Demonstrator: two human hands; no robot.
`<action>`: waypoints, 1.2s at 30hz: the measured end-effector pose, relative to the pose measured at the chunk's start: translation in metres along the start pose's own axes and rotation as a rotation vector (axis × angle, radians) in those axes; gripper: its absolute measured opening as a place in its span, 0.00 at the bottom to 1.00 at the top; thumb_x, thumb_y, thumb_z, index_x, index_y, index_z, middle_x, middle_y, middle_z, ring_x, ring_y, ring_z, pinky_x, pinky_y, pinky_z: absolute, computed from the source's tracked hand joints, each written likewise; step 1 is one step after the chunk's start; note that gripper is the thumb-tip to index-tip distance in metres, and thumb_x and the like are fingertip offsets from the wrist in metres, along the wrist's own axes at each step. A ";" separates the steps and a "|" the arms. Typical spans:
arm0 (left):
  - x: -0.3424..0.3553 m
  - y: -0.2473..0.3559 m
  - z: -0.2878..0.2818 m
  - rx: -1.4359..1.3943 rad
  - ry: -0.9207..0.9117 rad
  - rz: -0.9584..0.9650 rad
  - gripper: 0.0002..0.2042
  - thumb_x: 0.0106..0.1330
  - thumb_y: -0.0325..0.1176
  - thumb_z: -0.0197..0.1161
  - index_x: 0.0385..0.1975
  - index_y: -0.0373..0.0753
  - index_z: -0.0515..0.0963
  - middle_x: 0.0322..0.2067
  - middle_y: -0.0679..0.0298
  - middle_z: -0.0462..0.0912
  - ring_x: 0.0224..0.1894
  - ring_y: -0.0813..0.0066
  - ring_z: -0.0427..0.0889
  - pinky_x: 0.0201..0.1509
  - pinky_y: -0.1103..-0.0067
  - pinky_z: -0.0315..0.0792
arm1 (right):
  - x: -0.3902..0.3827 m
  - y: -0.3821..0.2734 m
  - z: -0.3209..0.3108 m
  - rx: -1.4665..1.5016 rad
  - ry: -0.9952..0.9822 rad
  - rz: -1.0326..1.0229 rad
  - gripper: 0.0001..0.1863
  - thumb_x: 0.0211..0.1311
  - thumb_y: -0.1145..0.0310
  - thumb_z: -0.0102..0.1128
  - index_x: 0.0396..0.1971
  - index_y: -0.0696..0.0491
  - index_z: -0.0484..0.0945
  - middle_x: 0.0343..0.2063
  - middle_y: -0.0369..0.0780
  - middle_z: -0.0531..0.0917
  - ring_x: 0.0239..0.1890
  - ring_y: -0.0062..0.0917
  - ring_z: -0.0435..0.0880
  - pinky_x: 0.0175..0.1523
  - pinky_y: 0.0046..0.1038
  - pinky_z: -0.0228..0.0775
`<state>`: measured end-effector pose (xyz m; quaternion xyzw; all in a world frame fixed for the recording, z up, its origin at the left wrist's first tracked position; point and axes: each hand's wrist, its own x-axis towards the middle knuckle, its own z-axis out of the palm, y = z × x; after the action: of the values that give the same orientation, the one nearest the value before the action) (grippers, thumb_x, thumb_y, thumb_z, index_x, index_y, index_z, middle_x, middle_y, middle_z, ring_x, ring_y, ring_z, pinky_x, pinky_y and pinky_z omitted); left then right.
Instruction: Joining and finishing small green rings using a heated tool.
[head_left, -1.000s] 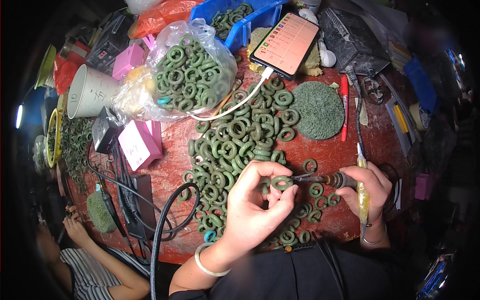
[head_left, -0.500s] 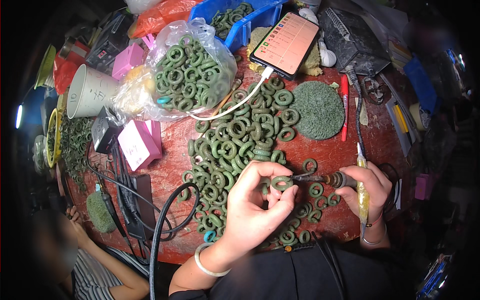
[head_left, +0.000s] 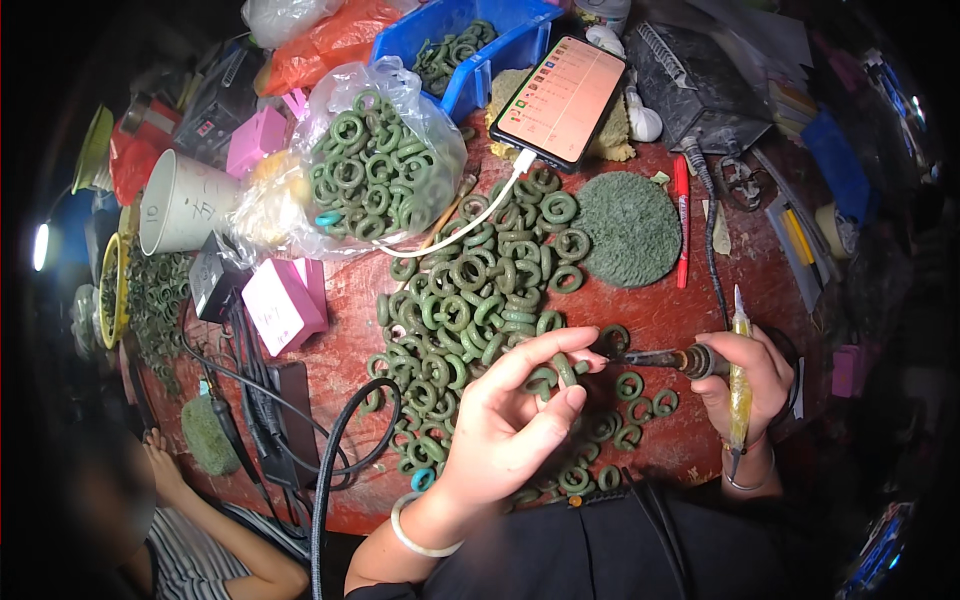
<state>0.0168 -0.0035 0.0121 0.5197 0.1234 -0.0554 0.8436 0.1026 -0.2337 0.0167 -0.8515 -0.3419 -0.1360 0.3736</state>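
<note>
My left hand [head_left: 510, 420] pinches a small green stone ring [head_left: 563, 370] between thumb and fingers, just above the red table [head_left: 660, 300]. My right hand [head_left: 745, 385] grips a dark rotary hand tool [head_left: 660, 358] whose tip points left at the ring, and it also holds a yellow pen-like stick [head_left: 738, 385] upright. A heap of green rings [head_left: 470, 300] lies spread on the table beyond my left hand. More loose rings [head_left: 630, 400] lie between my two hands.
A clear plastic bag of rings [head_left: 375, 175], a blue bin [head_left: 480, 45], a lit phone [head_left: 562, 100], a round green pad [head_left: 628, 228] and a red pen [head_left: 682, 220] sit at the back. A white cup [head_left: 185, 205], pink boxes [head_left: 285, 300] and black cables [head_left: 330, 470] lie left. Another person [head_left: 190, 540] sits at lower left.
Both hands hold much the same pose. The person at lower left has shifted slightly.
</note>
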 end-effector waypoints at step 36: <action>0.001 -0.001 -0.002 -0.108 -0.059 -0.009 0.23 0.62 0.19 0.55 0.60 0.31 0.66 0.55 0.55 0.76 0.36 0.89 0.76 0.39 0.91 0.71 | 0.001 0.002 0.003 -0.052 -0.085 -0.089 0.22 0.47 0.55 0.76 0.36 0.54 0.81 0.23 0.37 0.82 0.23 0.28 0.81 0.27 0.25 0.72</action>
<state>0.0170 -0.0022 0.0105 0.4711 0.1037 -0.0677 0.8733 0.1044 -0.2320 0.0134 -0.8498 -0.3916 -0.1250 0.3301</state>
